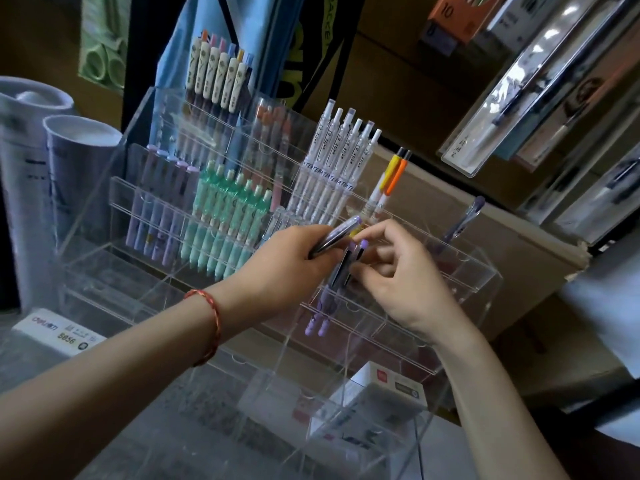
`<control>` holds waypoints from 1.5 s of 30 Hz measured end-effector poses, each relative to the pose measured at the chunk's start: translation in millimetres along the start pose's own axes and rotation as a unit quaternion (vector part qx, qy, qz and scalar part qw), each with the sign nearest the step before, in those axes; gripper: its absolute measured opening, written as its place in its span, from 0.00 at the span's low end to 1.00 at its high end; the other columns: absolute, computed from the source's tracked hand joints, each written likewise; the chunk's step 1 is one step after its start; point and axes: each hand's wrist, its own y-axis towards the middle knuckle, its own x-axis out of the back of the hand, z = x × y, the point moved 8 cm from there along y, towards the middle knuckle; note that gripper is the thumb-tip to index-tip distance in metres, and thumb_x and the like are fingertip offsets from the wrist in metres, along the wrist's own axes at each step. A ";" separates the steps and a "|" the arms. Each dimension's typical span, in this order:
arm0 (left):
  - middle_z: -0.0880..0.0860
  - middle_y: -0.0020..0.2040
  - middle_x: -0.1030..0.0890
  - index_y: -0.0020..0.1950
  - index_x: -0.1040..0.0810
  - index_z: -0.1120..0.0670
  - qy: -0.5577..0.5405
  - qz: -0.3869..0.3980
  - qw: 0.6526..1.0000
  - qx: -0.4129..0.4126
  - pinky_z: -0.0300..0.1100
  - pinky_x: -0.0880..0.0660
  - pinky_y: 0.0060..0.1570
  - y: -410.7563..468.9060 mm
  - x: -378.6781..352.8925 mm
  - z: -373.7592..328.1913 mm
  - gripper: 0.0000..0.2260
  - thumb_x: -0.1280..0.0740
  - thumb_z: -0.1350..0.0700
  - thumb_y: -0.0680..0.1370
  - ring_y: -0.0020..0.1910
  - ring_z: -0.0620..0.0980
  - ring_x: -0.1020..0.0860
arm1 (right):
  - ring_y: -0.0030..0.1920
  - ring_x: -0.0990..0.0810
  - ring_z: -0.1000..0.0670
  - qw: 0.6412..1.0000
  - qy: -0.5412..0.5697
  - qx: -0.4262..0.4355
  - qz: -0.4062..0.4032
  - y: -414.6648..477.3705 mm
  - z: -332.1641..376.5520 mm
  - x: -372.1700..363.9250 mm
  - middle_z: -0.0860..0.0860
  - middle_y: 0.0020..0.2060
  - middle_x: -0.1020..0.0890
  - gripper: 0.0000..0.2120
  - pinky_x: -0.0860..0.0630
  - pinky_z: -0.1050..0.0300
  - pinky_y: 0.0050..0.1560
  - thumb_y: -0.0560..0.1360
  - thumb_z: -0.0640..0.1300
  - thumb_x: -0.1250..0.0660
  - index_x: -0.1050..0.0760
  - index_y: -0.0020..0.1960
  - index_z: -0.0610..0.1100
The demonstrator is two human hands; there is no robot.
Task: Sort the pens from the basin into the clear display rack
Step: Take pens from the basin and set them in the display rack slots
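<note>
At the far left we see two pale cups (81, 140), the leftmost cut off by the frame edge. Below them a white label (57, 332) reads "deli" in red and "5656"; its smaller print is too blurred to read.

The clear display rack (460, 271) fills the middle of the counter. Its tiers hold lilac pens (162, 209), then mint green pens (225, 220), with white patterned pens (218, 74) in the top tier. Further right stand white pens (341, 161) printed "WATER", and a yellow and orange pair (388, 181).

The left hand (287, 265), a red braided bracelet (211, 320) on its wrist, curls its fingers round a lilac-tipped pen (341, 233) held crosswise over the rack. Just beside it, the right hand (398, 282) pinches the tops of dark-clipped purple pens (341, 271) standing in a middle slot; both hands hide part of them, so we cannot count them.

Right of the hands, a single purple pen (464, 220) leans in an end slot. A white box (388, 389) shows through the lower acrylic, its print unreadable. At the upper right, an orange box (450, 15) reads "10".
</note>
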 end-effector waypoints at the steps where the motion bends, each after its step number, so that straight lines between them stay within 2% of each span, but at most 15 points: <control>1: 0.46 0.24 0.33 0.53 0.21 0.57 0.005 0.000 1.000 0.000 0.30 0.41 0.21 -0.2 0.3 0.3 0.08 0.39 0.58 0.78 0.19 0.40 0.36 | 0.32 0.20 0.56 1.000 -0.023 -0.006 0.005 0.8 -3.1 -2.6 0.51 0.36 0.18 0.12 0.22 0.55 0.38 0.72 0.35 0.31 0.29 0.46 0.50; 4: 0.47 0.26 0.32 0.53 0.22 0.58 0.009 -0.004 1.000 0.000 0.30 0.41 0.21 -1.6 -0.2 0.8 0.08 0.39 0.58 0.78 0.20 0.41 0.35 | 0.41 0.18 0.50 0.997 -0.078 -0.026 0.004 3.0 -9.1 -2.5 0.50 0.39 0.17 0.12 0.22 0.54 0.45 0.71 0.39 0.29 0.29 0.46 0.51; 9: 0.47 0.27 0.31 0.53 0.22 0.57 0.009 -0.004 1.000 0.000 0.31 0.40 0.23 -4.2 0.0 -2.9 0.08 0.39 0.57 0.79 0.21 0.41 0.35 | 0.43 0.21 0.53 0.992 -0.112 -0.051 0.022 1.9 -6.1 -3.7 0.56 0.39 0.20 0.12 0.26 0.62 0.45 0.72 0.41 0.29 0.29 0.50 0.51; 12: 0.54 0.34 0.26 0.51 0.23 0.58 0.001 -0.064 0.998 -0.025 0.42 0.33 0.31 -12.1 8.9 -11.9 0.09 0.40 0.55 0.79 0.28 0.44 0.33 | 0.50 0.23 0.58 0.997 -0.073 -0.032 -0.012 -5.6 10.3 15.3 0.60 0.50 0.22 0.18 0.26 0.64 0.49 0.74 0.44 0.32 0.32 0.61 0.55; 15: 0.55 0.35 0.27 0.46 0.25 0.60 -0.002 -0.121 0.991 -0.052 0.49 0.31 0.35 -20.0 18.7 -27.0 0.13 0.39 0.50 0.77 0.32 0.48 0.31 | 0.48 0.21 0.59 0.997 0.034 0.046 -0.055 -17.5 50.1 34.4 0.56 0.46 0.21 0.16 0.23 0.65 0.47 0.73 0.51 0.36 0.29 0.61 0.56; 17: 0.53 0.33 0.28 0.42 0.26 0.58 -0.032 -0.084 0.995 -0.046 0.47 0.31 0.33 -20.6 12.6 -34.2 0.15 0.41 0.46 0.75 0.31 0.48 0.31 | 0.49 0.20 0.56 0.993 0.098 0.062 -0.014 -22.0 62.5 24.2 0.54 0.46 0.19 0.15 0.22 0.63 0.49 0.70 0.53 0.36 0.26 0.57 0.56; 20: 0.49 0.29 0.29 0.34 0.29 0.53 -0.172 -0.015 0.985 0.015 0.33 0.36 0.24 -18.4 -0.8 -35.1 0.14 0.42 0.53 0.80 0.22 0.42 0.34 | 0.49 0.18 0.51 0.979 0.194 0.054 -0.004 -18.0 62.0 13.0 0.44 0.48 0.18 0.13 0.21 0.57 0.50 0.69 0.47 0.34 0.23 0.53 0.50; 23: 0.49 0.24 0.30 0.34 0.28 0.57 -0.251 0.060 0.963 0.081 0.30 0.43 0.18 -16.7 -13.4 -32.8 0.16 0.46 0.55 0.80 0.18 0.42 0.40 | 0.45 0.18 0.50 0.960 0.279 0.022 0.000 -15.1 58.2 11.0 0.42 0.47 0.17 0.14 0.20 0.60 0.46 0.65 0.44 0.32 0.23 0.51 0.45; 26: 0.50 0.29 0.27 0.46 0.24 0.58 -0.154 0.055 0.984 0.066 0.29 0.39 0.19 -13.4 -13.4 -29.7 0.11 0.44 0.56 0.80 0.18 0.40 0.35 | 0.44 0.17 0.52 0.956 0.294 0.009 -0.018 -16.0 52.2 8.9 0.46 0.42 0.15 0.14 0.20 0.61 0.45 0.64 0.44 0.31 0.23 0.50 0.46; 28: 0.48 0.32 0.26 0.53 0.25 0.54 -0.070 0.024 0.997 0.020 0.30 0.35 0.26 -9.8 -11.5 -31.2 0.08 0.43 0.59 0.79 0.24 0.40 0.30 | 0.42 0.17 0.54 0.949 0.313 0.002 -0.038 -16.4 48.7 8.9 0.49 0.39 0.15 0.13 0.21 0.64 0.42 0.64 0.43 0.32 0.23 0.48 0.46; 30: 0.49 0.36 0.24 0.55 0.28 0.54 0.006 0.008 1.000 -0.006 0.38 0.31 0.33 -8.1 -9.4 -32.8 0.07 0.42 0.57 0.79 0.32 0.46 0.28 | 0.42 0.16 0.53 0.946 0.319 0.000 -0.060 -16.4 48.1 14.7 0.49 0.38 0.15 0.11 0.21 0.63 0.42 0.65 0.42 0.32 0.23 0.48 0.45; 34: 0.53 0.41 0.25 0.60 0.35 0.55 0.220 0.024 0.975 -0.011 0.46 0.30 0.36 -9.9 -6.1 -24.6 0.12 0.43 0.52 0.79 0.38 0.55 0.26 | 0.50 0.17 0.46 0.921 0.315 0.055 -0.223 -22.3 46.3 67.4 0.47 0.45 0.16 0.08 0.21 0.50 0.54 0.75 0.36 0.37 0.24 0.50 0.46; 37: 0.53 0.38 0.23 0.66 0.38 0.54 0.231 0.053 0.971 0.030 0.48 0.27 0.36 -15.2 -8.4 -5.9 0.16 0.43 0.56 0.79 0.36 0.55 0.25 | 0.52 0.18 0.49 0.916 0.202 0.154 -0.310 -35.0 53.5 93.5 0.48 0.49 0.19 0.10 0.21 0.55 0.54 0.76 0.36 0.37 0.27 0.54 0.48; 41: 0.55 0.43 0.20 0.73 0.46 0.43 0.215 0.076 0.973 0.031 0.44 0.27 0.35 -18.6 -15.4 3.3 0.25 0.43 0.58 0.78 0.34 0.53 0.25 | 0.49 0.18 0.56 0.973 0.056 0.128 -0.185 -26.5 41.2 51.7 0.54 0.49 0.19 0.15 0.22 0.65 0.49 0.76 0.36 0.36 0.29 0.53 0.55; 45: 0.53 0.43 0.18 0.74 0.49 0.42 0.243 0.067 0.968 0.020 0.41 0.29 0.33 -17.4 -18.3 4.0 0.28 0.44 0.58 0.78 0.32 0.49 0.26 | 0.49 0.18 0.55 0.984 0.085 0.091 -0.127 -19.0 26.2 33.0 0.51 0.47 0.18 0.17 0.22 0.64 0.48 0.75 0.34 0.35 0.27 0.51 0.56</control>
